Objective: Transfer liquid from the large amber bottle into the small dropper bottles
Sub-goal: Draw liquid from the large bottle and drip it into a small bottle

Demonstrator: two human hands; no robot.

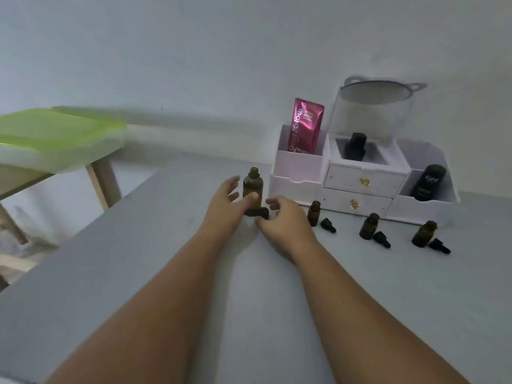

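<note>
Forearms, both bare, stretched forward over grey desk (138,273). At their ends, left hand (223,202) spread wide, fingers straight and fanned just left of large bottle (252,185), thumb tip laid on its front, nothing gripped. Beside it, right hand (284,218) loosely curled, thumb and forefinger either side of black cap (258,212); cannot tell whether pinching it or only bracketing it.

Amber large bottle upright near mid-desk, neck uncapped, between the two hands. Cap on its side at the bottle's foot.

Off to the right, three small amber bottles, upright, uncapped, in a loose row: first bottle (314,213) just beyond right hand, second bottle (368,226) farther right, third bottle (424,234) farthest. One black dropper lying on the desk just beside each: first dropper (328,226), second dropper (381,239), third dropper (440,246).

Behind the row, white organiser (363,181) against the wall, two drawers with gold knobs. Pink sachet (306,126) standing in left compartment; black bottle (356,146) in middle one; black tube (428,182) leaning in right one. Clear lidded tub (371,112) above the middle compartment.

Far left, green-lidded box (55,134) on a separate wooden table (101,180).
</note>
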